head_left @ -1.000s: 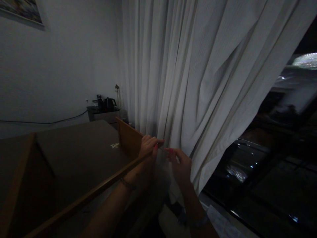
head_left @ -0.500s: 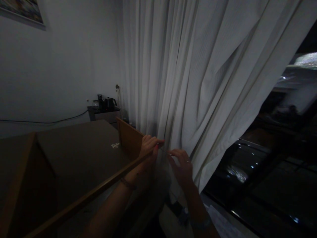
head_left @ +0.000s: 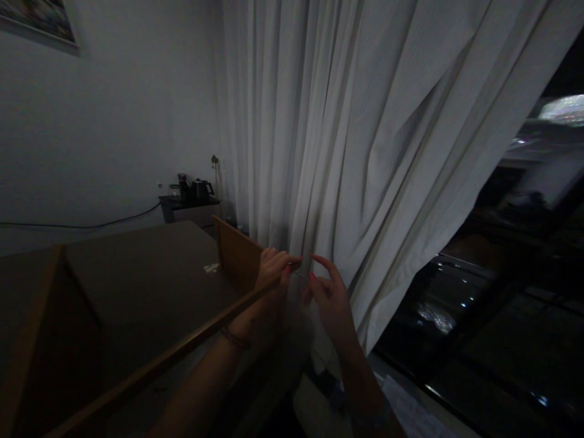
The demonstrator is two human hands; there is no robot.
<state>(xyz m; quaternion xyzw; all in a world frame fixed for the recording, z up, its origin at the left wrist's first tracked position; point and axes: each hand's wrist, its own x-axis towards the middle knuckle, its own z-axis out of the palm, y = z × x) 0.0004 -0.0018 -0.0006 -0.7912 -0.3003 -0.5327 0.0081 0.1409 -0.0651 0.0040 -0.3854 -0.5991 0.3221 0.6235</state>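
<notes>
The room is dim. My left hand (head_left: 274, 271) is closed in a pinch at the corner of a wooden desk rail (head_left: 182, 347), its fingertips pressed together on something thin that I cannot make out. My right hand (head_left: 331, 298) is just to its right, fingers curled with the forefinger arched up and thumb near it, close to the folds of a white curtain (head_left: 365, 152). A thin pale line, perhaps a thread, seems to run between the two hands. A bracelet sits on my left wrist.
A dark brown desk top (head_left: 137, 286) with raised wooden sides fills the lower left. A small side table with a kettle (head_left: 201, 188) stands by the wall. A cable runs along the wall. Dark window glass (head_left: 479, 304) is at right.
My right hand has turned and curled; its forefinger has lifted and arched, where before the fingers were spread flatter against the curtain. The left hand has stayed in place.
</notes>
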